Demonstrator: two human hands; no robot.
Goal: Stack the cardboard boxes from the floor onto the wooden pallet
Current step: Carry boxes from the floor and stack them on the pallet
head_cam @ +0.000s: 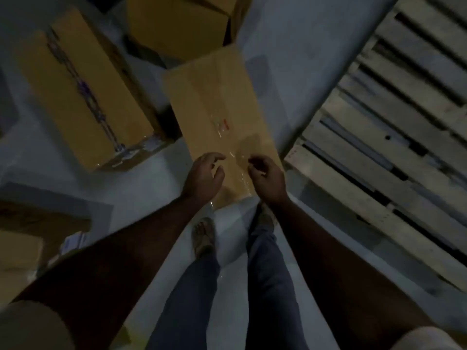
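A long brown cardboard box (217, 107) sealed with clear tape lies on the floor straight ahead of my feet. Both hands hover over its near end. My left hand (205, 176) has its fingers spread and curved, holding nothing. My right hand (267, 178) has its fingers curled loosely, and I see nothing in it. The wooden pallet (394, 137) lies bare on the floor to the right of the box. A larger taped box (83, 89) sits to the left, and another box (182, 24) stands at the back.
A further cardboard box (20, 256) lies at the lower left with small printed packets (73, 242) beside it. The grey floor (290, 46) runs between the boxes and the pallet. My legs and sandalled feet stand just behind the long box.
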